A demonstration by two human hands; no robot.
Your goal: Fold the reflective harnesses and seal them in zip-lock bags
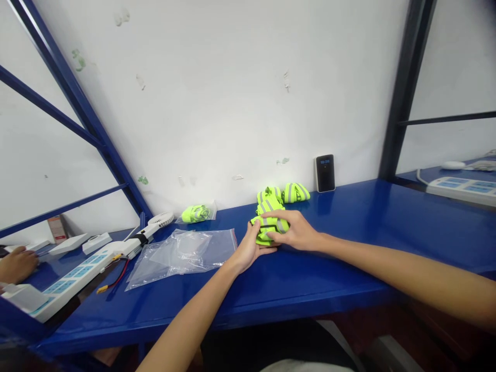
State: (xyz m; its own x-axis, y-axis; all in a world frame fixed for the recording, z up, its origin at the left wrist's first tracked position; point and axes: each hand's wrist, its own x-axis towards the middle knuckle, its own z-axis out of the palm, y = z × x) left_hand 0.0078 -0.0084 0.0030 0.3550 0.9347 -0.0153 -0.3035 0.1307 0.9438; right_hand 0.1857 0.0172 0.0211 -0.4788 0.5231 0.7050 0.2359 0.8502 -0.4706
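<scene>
Between my two hands is a folded bundle of neon-yellow reflective strap (267, 227) with grey stripes, just above the blue table (333, 274). My left hand (250, 249) grips it from the left and below. From the right, my right hand (292, 230) closes on it with thumb and fingers. Right behind it lie more rolled reflective straps (270, 195), and another roll (296, 192) sits to their right by the wall. A bagged roll of the same strap (196, 213) rests farther left. Clear zip bags (186, 250) lie flat to the left of my hands.
A black device with a lit clock (325, 173) leans on the wall. At the left are a white power strip (77, 276), a small white fan (161, 220) and a red-black cable (118, 274). Another person's hand (17, 264) shows at the far left. Blue frame posts (96, 124) rise there.
</scene>
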